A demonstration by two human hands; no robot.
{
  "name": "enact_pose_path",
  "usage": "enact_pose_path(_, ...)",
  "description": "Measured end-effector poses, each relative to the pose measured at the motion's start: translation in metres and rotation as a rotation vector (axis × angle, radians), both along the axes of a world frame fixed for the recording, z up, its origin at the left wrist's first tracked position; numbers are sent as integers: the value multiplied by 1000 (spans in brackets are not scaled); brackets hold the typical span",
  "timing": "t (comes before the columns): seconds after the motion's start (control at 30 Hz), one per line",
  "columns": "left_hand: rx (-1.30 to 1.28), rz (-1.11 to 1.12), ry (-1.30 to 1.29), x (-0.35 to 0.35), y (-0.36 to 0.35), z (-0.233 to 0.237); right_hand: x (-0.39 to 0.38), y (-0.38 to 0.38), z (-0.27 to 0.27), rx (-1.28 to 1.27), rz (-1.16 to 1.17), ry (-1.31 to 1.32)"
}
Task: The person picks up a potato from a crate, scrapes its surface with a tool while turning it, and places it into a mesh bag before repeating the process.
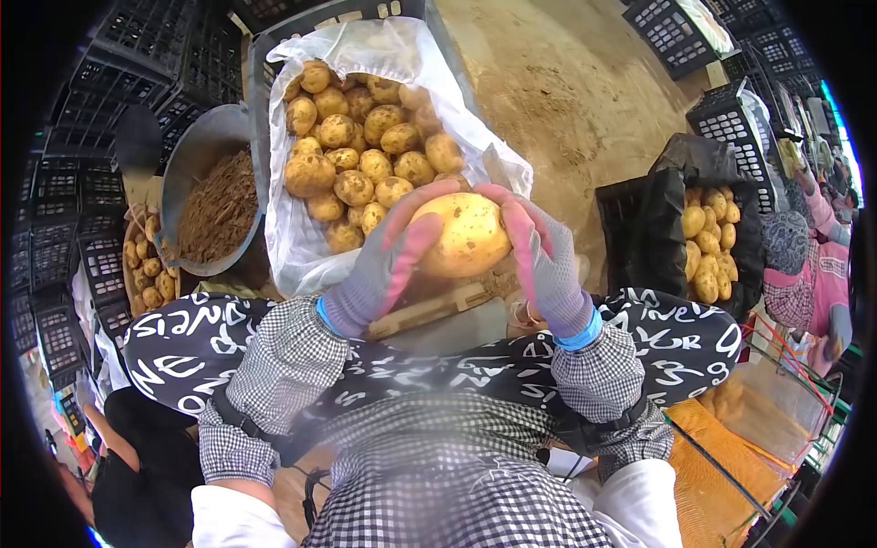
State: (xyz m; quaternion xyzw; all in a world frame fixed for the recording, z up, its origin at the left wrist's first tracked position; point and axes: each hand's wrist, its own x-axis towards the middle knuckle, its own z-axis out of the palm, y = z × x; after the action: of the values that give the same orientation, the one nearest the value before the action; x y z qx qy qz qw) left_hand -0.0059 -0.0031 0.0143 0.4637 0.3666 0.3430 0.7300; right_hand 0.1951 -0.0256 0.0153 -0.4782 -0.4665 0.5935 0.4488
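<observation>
Looking down from far away, I see a checked apron (pixel 438 502) and black trousers (pixel 685 342) with white letters. Above them, my left hand (pixel 384 260) and right hand (pixel 553 260), both in gray and pink gloves (pixel 566 297), grip one big potato (pixel 464 236) from both sides. It is up by the near end of a white-lined crate (pixel 507 166), which holds many smaller potatoes (pixel 352 155). Left of that crate is a bucket (pixel 210 132) of brown dirt (pixel 219 205). Off to the right, a black-lined crate (pixel 639 224) holds more potatoes (pixel 705 247). Farther right is a person (pixel 790 301) in pink. Black crates (pixel 123 82) seem stacked at the blurry left edge.
</observation>
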Motion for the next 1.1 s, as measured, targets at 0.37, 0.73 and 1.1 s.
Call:
enact_pose_path(0.37,75,47,-218,-13,8,-10,-4,-7,10,80,-91,-203)
enact_pose_path(0.73,427,1276,343,-332,-124,136,-2,13,10,175,-142,-309)
enact_pose_path(1.1,-365,1149,1910,-491,-236,-158,52,31,-1,117,-152,-465)
